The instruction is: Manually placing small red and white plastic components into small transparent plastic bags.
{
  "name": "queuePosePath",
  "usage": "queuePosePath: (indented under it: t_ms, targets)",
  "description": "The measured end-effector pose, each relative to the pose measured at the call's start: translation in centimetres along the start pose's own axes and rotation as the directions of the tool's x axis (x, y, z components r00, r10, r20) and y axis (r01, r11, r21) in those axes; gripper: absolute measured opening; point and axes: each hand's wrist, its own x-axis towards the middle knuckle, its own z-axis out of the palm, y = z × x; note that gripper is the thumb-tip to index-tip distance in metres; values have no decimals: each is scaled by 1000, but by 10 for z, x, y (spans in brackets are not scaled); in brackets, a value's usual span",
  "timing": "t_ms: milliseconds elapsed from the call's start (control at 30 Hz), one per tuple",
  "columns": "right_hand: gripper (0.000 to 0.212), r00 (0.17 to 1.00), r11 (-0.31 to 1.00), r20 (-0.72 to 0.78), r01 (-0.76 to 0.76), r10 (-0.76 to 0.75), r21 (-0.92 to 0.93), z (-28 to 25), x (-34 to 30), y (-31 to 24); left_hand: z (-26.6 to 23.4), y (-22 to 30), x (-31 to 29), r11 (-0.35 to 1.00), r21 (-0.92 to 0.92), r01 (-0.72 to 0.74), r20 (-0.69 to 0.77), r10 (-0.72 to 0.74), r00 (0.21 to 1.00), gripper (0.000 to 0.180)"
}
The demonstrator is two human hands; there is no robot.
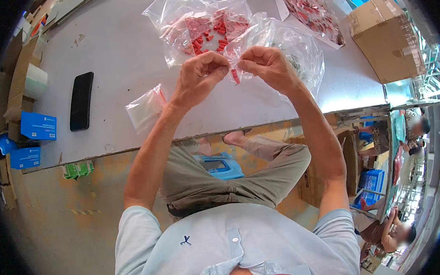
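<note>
Over the table, my left hand (202, 76) and my right hand (270, 67) face each other, fingertips pinched. Between them is what looks like a small clear plastic bag, its edges hard to make out. A small red cylindrical piece (235, 76) hangs just below the fingertips, apparently inside it. Beyond my hands lies a large open clear bag (174, 20) with many loose red pieces (207, 37). Close to my right hand spreads a second clear bag (310, 58) holding small greyish parts. A stack of flat clear bags (146, 109) rests beside my left forearm.
A black phone (82, 101) lies on the table (111, 58) at left, near blue boxes (39, 126). At the back right are a white tray (293, 21) of packed red pieces and a cardboard box (386, 39). Other people sit at far right. A blue plastic stool (224, 167) shows below.
</note>
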Motion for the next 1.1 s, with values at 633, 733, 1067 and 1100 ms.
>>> queuePosePath:
  t_ms: [633, 733, 1067, 1100]
  targets:
    - [16, 978, 948, -202, 18, 49, 317, 36, -20, 1, -5, -6, 1, 954, -258, 151, 55, -142, 988, 15]
    - [16, 968, 953, -251, 49, 29, 299, 37, -19, 4, -5, -4, 2, 954, -250, 164, 74, -150, 986, 14]
    - [15, 966, 989, -255, 82, -49, 120, 43, -17, 5, -3, -1, 2, 978, -158, 140, 75, -130, 989, 11]
    - [15, 970, 991, -238, 83, -55, 106, 43, -18, 3, -2, 1, 1, 976, -154, 151, 74, -141, 987, 10]
